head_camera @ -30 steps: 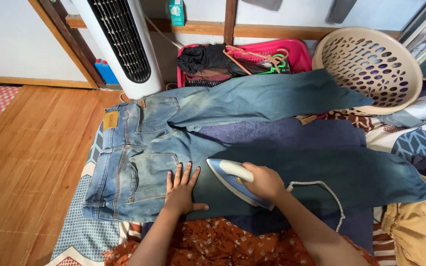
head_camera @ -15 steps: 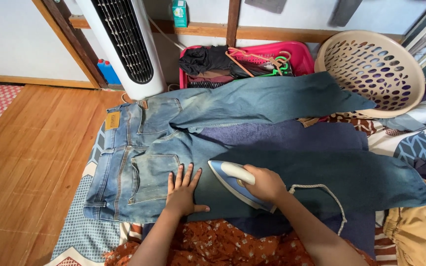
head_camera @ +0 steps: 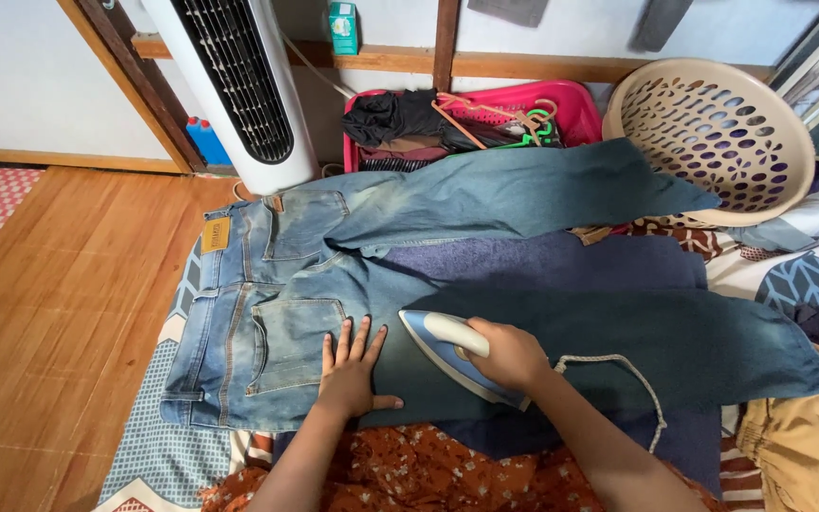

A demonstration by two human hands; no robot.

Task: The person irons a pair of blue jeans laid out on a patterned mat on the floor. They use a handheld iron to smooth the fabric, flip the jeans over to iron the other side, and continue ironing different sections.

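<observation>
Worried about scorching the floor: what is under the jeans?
Under the jeans lies a dark blue cloth, over patterned bedding. What lies beneath those is covered.

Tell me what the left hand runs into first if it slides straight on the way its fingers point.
The left hand lies flat on the jeans, fingers pointing away from the person. Straight on lies only more denim; beyond that, probably the white tower fan.

We see our two bare forearms, no sleeves, no watch, no rings or bands visible. Left hand (head_camera: 348, 377) and right hand (head_camera: 512, 356) ungloved, nails short, unpainted. Below: our orange-brown floral-print garment (head_camera: 428, 474).
</observation>
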